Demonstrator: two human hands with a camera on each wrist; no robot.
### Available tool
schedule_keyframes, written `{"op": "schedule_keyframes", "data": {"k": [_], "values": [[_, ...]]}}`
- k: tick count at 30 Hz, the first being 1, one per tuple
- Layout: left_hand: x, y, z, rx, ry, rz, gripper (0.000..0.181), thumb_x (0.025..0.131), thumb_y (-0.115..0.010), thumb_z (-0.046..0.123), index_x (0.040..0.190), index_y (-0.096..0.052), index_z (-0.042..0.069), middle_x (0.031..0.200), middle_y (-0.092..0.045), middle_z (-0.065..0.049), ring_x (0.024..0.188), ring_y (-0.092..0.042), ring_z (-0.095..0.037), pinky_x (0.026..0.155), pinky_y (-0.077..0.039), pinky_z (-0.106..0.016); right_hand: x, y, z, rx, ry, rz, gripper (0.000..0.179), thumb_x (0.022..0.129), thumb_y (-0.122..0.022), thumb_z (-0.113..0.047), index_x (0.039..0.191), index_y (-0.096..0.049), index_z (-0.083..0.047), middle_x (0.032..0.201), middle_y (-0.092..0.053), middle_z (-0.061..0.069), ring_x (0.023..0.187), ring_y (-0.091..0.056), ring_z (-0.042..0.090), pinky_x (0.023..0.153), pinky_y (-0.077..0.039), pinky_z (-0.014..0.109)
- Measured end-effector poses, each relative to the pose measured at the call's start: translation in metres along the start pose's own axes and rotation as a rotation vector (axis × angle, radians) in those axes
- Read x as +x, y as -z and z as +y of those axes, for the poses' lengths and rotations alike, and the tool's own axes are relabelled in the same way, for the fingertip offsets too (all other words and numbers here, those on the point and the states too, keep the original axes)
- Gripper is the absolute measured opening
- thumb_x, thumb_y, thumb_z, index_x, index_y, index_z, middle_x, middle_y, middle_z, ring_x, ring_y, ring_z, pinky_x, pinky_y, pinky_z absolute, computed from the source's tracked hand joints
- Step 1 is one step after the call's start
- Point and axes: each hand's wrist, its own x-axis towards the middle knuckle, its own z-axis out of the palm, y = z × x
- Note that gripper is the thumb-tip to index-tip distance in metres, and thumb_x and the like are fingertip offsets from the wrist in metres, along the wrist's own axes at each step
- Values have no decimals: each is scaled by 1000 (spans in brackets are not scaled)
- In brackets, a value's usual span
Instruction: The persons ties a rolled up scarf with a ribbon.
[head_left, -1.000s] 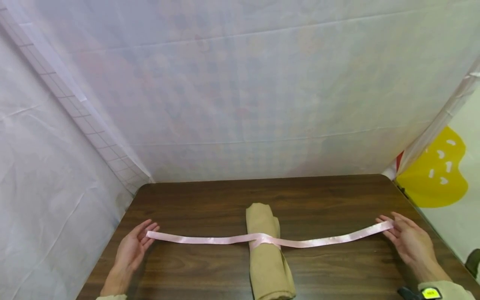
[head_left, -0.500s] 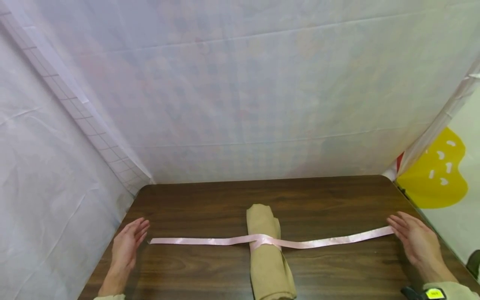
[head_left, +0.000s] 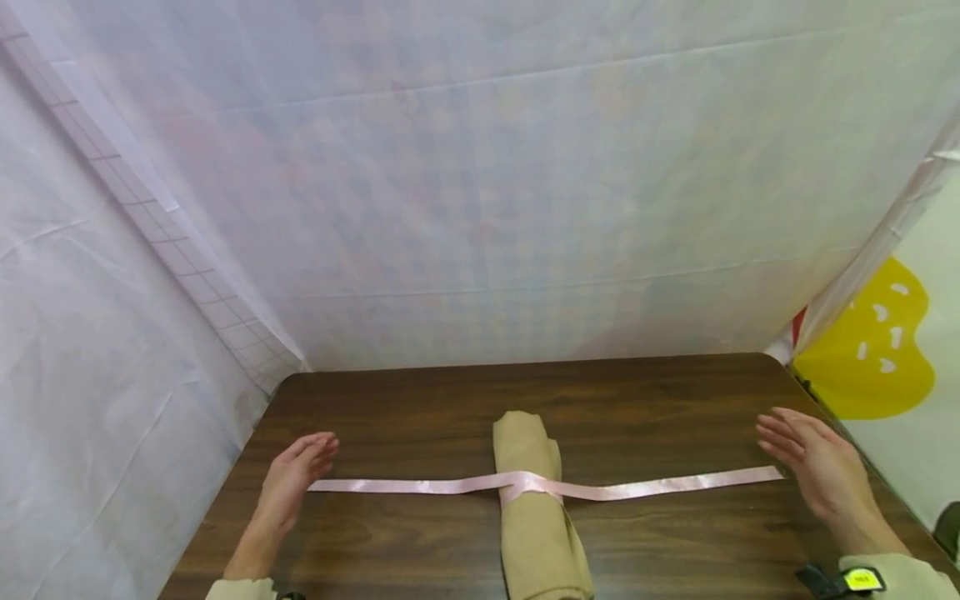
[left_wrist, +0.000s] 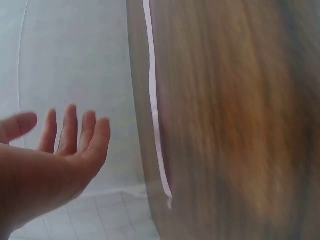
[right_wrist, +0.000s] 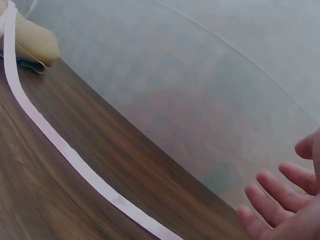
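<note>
A rolled tan cloth point(head_left: 536, 542) lies lengthwise on the table, with a pink satin ribbon point(head_left: 645, 489) wrapped and crossed around its middle. Both ribbon tails stretch out sideways over the wood. My left hand point(head_left: 292, 475) hovers by the left tail's end, its fingers loosely extended and holding nothing; the left wrist view shows the ribbon point(left_wrist: 154, 100) apart from that hand point(left_wrist: 60, 155). Near the right tail's end is my right hand point(head_left: 821, 462), fingers relaxed and slightly bent, with nothing in them. In the right wrist view the ribbon point(right_wrist: 80, 165) runs back to the cloth roll point(right_wrist: 37, 42).
The dark wood table point(head_left: 405, 400) has rounded far corners. White sheeting point(head_left: 480, 208) hangs behind it, and more covers the left side point(head_left: 90, 375). At the right, beyond the table edge, is a yellow shape with white marks point(head_left: 862, 358).
Both hands have let go of the ribbon ends, which now lie on the table. After moving outward, the hands have come slightly back inward. The cloth roll has stayed in place.
</note>
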Motion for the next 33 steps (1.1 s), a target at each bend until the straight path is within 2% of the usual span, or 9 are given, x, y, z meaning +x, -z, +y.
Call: {"op": "schedule_keyframes", "data": {"k": [3, 7, 10, 14, 21, 27, 33], "values": [[0, -15, 2, 105, -11, -79, 32, 104, -50, 17, 125, -58, -5, 114, -70, -2, 111, -62, -13, 99, -49, -37, 3, -11, 7, -76, -31, -125, 30, 106, -42, -8, 110, -71, -8, 102, -76, 6, 93, -73, 16, 77, -59, 29], [0, -34, 4, 226, -35, -193, 38, 103, -52, 21, 128, -55, -8, 128, -62, -22, 122, -58, -32, 103, -45, -49, 7, -29, 16, -297, -101, -249, 29, 107, -41, -11, 110, -70, -12, 104, -75, 1, 95, -72, 13, 79, -57, 27], [0, -47, 4, 261, -56, -273, 39, 103, -52, 21, 128, -54, -9, 130, -60, -27, 125, -55, -39, 104, -44, -52, 10, -43, 22, -445, -153, -328, 27, 107, -42, -14, 111, -68, -11, 105, -75, -1, 96, -71, 14, 81, -56, 26], [2, -60, 4, 260, -81, -356, 39, 103, -52, 19, 128, -52, -11, 131, -58, -29, 125, -54, -40, 104, -44, -53, 14, -59, 32, -554, -193, -397, 26, 107, -42, -17, 113, -66, -8, 106, -74, 2, 98, -71, 17, 83, -56, 29], [7, -82, 6, 292, -98, -449, 41, 104, -52, 23, 128, -53, -10, 132, -57, -28, 125, -54, -40, 104, -45, -49, 20, -80, 52, -616, -241, -459, 36, 107, -45, -21, 120, -55, 12, 108, -72, 8, 101, -70, 21, 86, -56, 32], [10, -105, 4, 306, -103, -502, 38, 102, -55, 22, 125, -57, -9, 127, -60, -28, 122, -57, -40, 103, -46, -50, 22, -101, 66, -625, -256, -539, 35, 106, -48, -19, 116, -54, 14, 107, -72, 10, 102, -70, 25, 86, -57, 37], [12, -129, 3, 323, -128, -568, 36, 103, -53, 20, 124, -58, -9, 125, -62, -28, 121, -58, -41, 101, -46, -53, 21, -118, 79, -635, -278, -591, 39, 104, -50, -18, 117, -51, 19, 109, -68, 22, 101, -69, 29, 87, -56, 41]]}}
